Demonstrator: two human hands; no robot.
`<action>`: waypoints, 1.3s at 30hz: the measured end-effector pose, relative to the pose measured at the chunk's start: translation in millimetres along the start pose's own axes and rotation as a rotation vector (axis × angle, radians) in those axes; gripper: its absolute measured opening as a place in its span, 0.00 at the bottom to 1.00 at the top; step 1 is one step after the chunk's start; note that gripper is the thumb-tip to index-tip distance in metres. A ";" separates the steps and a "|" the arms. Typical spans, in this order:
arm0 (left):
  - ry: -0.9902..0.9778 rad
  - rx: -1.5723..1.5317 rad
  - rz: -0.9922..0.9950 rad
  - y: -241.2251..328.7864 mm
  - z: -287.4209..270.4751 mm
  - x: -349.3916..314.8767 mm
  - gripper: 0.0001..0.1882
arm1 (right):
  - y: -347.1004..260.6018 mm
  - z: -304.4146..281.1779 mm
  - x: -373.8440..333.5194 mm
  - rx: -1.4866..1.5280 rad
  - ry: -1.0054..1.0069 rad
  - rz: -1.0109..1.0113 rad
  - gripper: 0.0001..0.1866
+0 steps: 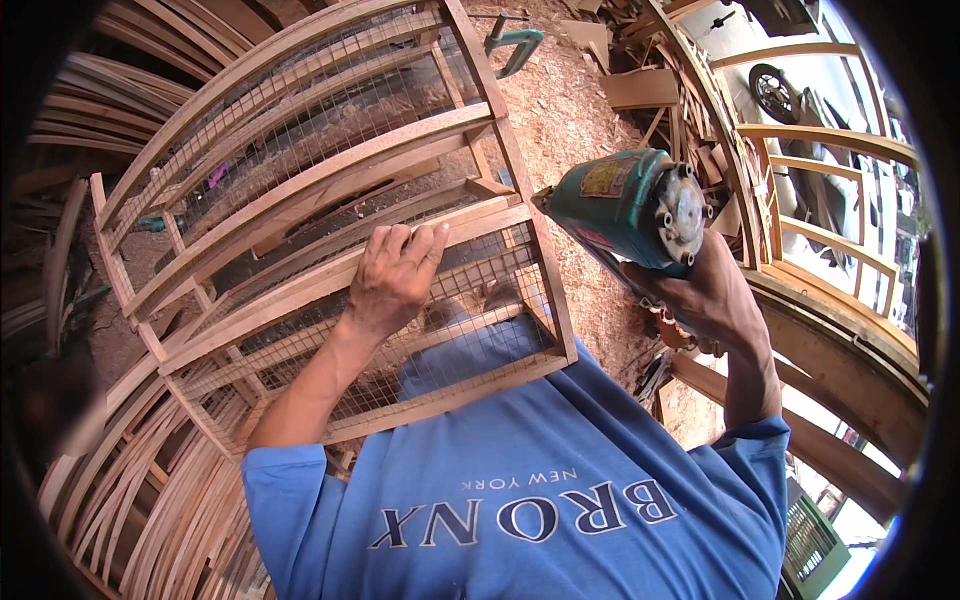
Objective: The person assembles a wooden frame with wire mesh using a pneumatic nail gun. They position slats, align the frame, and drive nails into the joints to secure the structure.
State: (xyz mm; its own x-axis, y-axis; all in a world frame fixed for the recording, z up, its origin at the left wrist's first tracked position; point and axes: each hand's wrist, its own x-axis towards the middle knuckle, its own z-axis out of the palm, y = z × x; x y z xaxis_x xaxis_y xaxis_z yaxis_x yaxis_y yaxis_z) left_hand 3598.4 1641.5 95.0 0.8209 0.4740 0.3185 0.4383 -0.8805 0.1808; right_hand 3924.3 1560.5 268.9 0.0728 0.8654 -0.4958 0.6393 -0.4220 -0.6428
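Note:
A wooden frame (552, 290) with several crossbars and wire mesh (470, 285) lies across my front, its near edge against my blue shirt. My left hand (390, 275) is closed over a middle crossbar, fingers curled on its top face. My right hand (715, 295) grips a green nail gun (612, 205), with some fingers hidden behind its body. The tool's narrow nose points left at the frame's right side piece, beside the end of the held crossbar. It looks to be at or very near the wood; contact is hard to make out.
A green C-clamp (515, 50) is beyond the frame's far right corner. Long wood strips (165, 500) are heaped at left, and offcuts (640, 90) lie at the far right on shavings-covered ground. At right, slatted woodwork (820, 135) stands before a motorcycle (775, 92).

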 end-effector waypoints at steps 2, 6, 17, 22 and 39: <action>0.018 0.009 0.009 -0.4 0.9 -0.1 0.20 | -6.0 0.5 4.7 -0.087 -0.003 -0.093 0.18; 0.058 0.020 -0.004 0.8 4.7 -1.4 0.19 | -12.6 3.0 8.4 -0.118 -0.091 0.041 0.19; 0.140 0.023 0.005 0.6 8.9 -2.5 0.17 | -19.0 24.5 5.7 -0.207 -0.043 -0.031 0.18; 0.141 0.032 0.007 -0.1 7.8 -2.8 0.16 | -22.1 31.7 0.2 -0.280 -0.021 -0.008 0.16; 0.055 -0.061 -0.066 1.8 0.0 -3.1 0.26 | 40.2 28.6 -66.8 0.097 0.371 0.228 0.21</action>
State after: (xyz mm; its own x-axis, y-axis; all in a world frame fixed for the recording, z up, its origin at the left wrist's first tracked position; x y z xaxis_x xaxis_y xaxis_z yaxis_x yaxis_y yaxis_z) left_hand 3596.6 1638.4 94.4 0.7687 0.5325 0.3542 0.4665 -0.8457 0.2592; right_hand 3923.3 1477.9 259.5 0.4846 0.7783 -0.3993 0.5018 -0.6212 -0.6019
